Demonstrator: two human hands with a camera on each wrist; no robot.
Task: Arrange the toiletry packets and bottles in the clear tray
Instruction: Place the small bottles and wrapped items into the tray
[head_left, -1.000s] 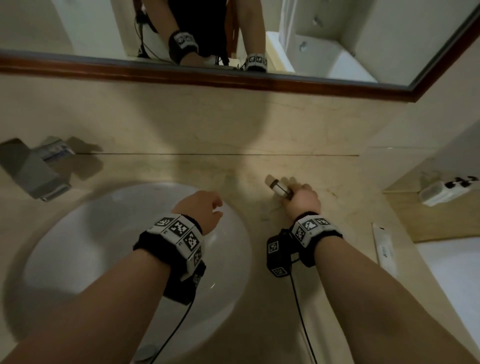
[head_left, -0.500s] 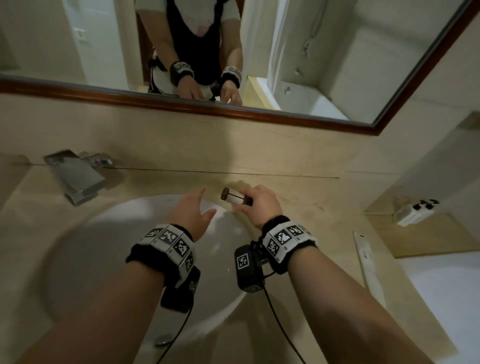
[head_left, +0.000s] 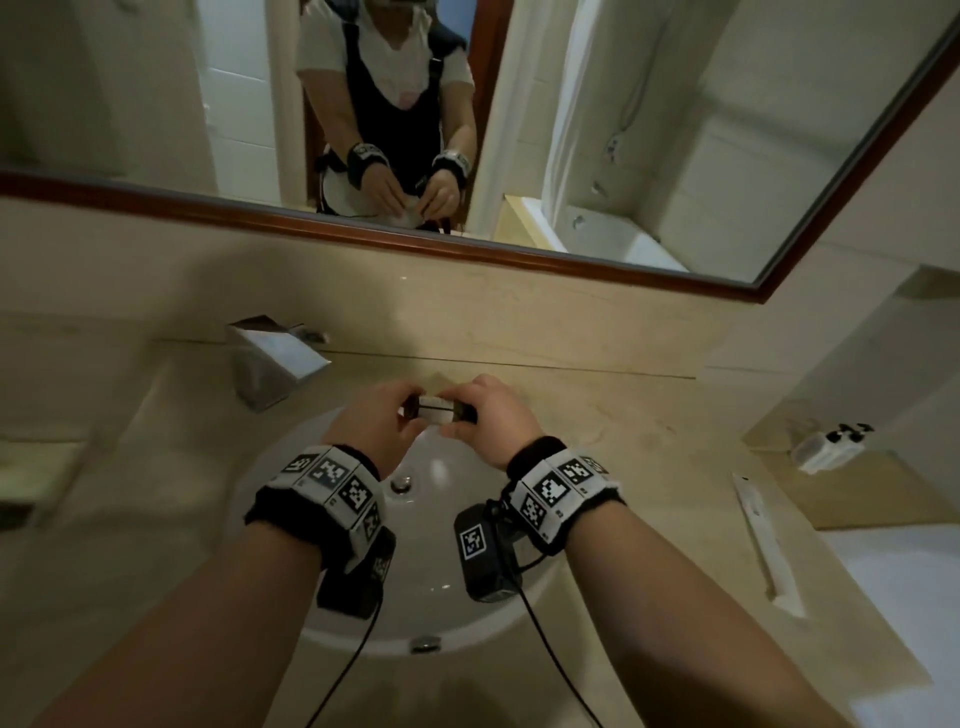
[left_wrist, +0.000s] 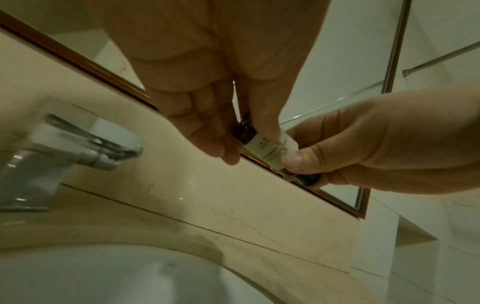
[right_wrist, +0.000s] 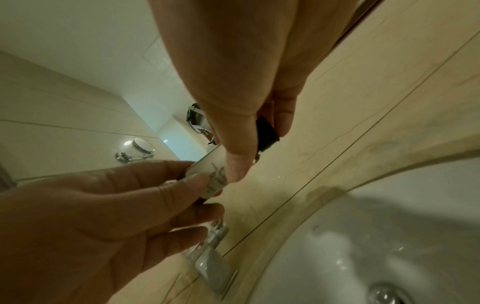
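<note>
above basin (head_left: 332, 545), bottle (head_left: 439, 408) now between both hands (head_left: 439, 418)

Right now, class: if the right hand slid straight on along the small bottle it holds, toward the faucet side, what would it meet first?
Probably the left hand, gripping the bottle's other end opposite the right hand.

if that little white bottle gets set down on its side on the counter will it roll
Probably: the small white bottle with a dark cap looks round and smooth. It seems light, since the left hand and right hand pinch it with fingertips. The beige stone counter looks slick.
</note>
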